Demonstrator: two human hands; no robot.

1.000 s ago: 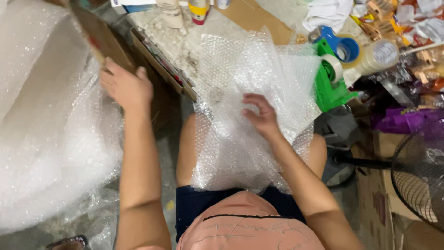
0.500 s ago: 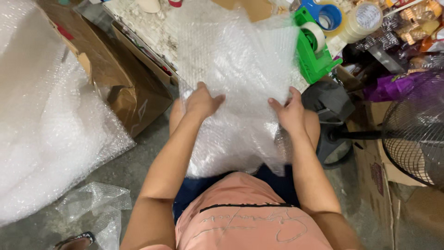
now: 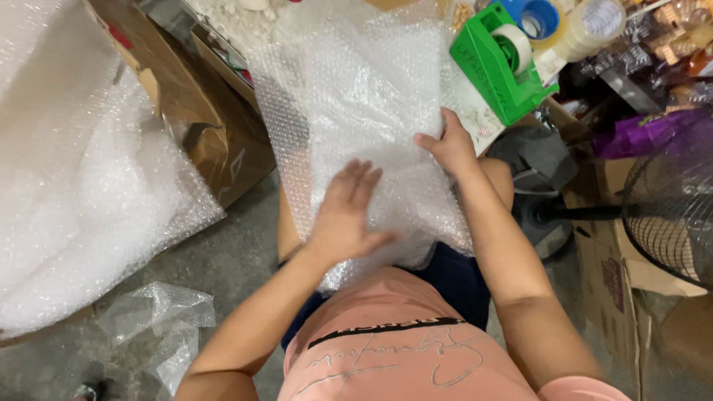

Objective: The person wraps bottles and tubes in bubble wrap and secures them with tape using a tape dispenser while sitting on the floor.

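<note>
Head view, one bubble wrap sheet (image 3: 356, 111), left hand (image 3: 349, 212) flat open on it, right hand (image 3: 449, 145) pinching its edge.

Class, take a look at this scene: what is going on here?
A seated person works a sheet of bubble wrap over their lap. The left hand lies flat on it, fingers spread; the right hand grips its right edge. A green tape dispenser stands beyond, and a large heap of bubble wrap lies at the left.

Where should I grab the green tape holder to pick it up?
Probably by the long flat sides of the green tape holder, coming from above. Its body is narrow and blocky, and the tape roll sits in the top, so a grip across the sides keeps clear of it.
</note>
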